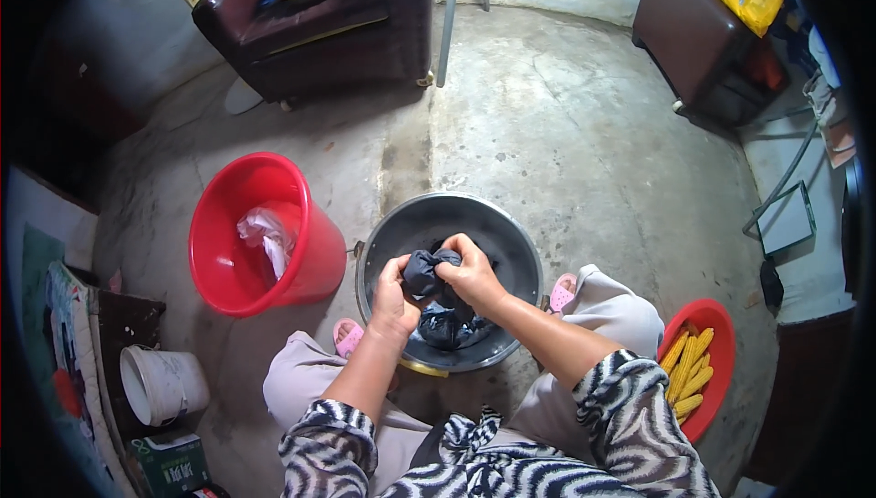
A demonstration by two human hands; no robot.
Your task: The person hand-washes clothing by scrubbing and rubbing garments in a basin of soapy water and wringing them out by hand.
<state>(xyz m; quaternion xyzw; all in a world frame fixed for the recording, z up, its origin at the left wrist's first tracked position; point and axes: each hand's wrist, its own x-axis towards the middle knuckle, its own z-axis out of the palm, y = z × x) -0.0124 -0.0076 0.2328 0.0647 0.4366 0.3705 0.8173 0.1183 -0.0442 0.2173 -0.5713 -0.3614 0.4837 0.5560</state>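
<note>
Over a round metal basin (510, 224) on the floor between my knees, both hands grip a bunched dark cloth (423, 275). My left hand (393, 296) cups the cloth from the left side. With thumb and fingers, my right hand (472, 272) pinches its upper right part. Below the hands, more dark wet-looking cloth (445, 330) lies in the basin. My wrists and the bunched cloth partly hide the basin's bottom. Something yellow (424, 369) shows at the basin's near rim.
A red plastic bucket (325, 258) holding white cloth (270, 234) stands to the left. At right, a red basin (722, 361) holds corn cobs (688, 368). A white bucket (168, 385) sits at lower left. Ahead are a dark armchair (328, 39) and a brown cabinet-like piece (691, 39).
</note>
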